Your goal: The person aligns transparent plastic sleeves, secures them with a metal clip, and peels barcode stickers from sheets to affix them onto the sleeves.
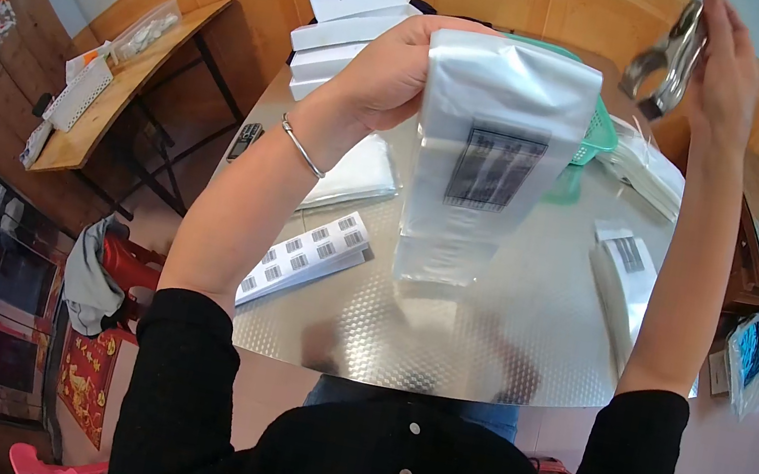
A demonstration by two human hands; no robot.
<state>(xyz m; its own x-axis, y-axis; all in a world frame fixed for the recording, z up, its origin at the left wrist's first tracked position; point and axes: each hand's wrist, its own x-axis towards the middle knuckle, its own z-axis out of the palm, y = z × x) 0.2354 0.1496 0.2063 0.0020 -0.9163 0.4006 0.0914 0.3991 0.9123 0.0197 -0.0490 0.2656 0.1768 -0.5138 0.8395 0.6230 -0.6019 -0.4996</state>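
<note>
Over table [563,346], bag [500,172] lengthwise downward

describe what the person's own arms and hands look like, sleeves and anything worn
Both arms are in black sleeves, the left sleeve and right sleeve ending near the elbow, with bare forearms beyond. The left hand is ungloved, with a thin, silver-coloured bangle around the wrist area. The right hand is ungloved too, with no bangle visible.

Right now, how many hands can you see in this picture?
2. The left hand, near the top middle, holds the plastic bag; the right hand, at the upper right, holds a shiny metal piece. No other hand shows.
</note>
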